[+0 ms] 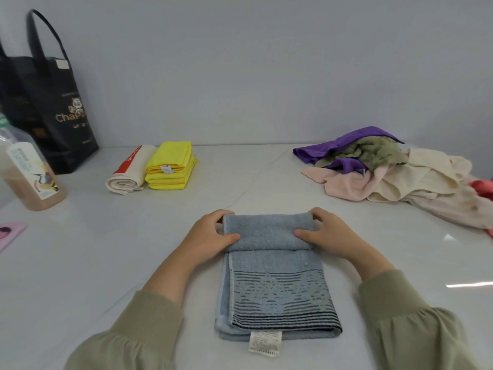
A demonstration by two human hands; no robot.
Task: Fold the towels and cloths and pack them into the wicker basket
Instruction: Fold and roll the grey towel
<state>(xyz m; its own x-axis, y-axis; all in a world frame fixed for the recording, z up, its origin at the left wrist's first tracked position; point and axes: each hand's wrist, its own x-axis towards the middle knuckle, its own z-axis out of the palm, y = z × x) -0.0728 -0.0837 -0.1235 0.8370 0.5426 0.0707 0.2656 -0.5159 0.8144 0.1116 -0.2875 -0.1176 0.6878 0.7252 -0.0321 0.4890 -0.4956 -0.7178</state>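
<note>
While the towel (277,289) lies on the table (106,263), the left hand (210,236) and right hand (330,236) each grip one side of its rolled far end, thumbs on top.

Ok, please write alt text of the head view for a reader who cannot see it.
Left hand and right hand grip the rolled far end of a blue towel on a white table. Folded yellow cloths lie behind left, an unfolded pile behind right.
</note>
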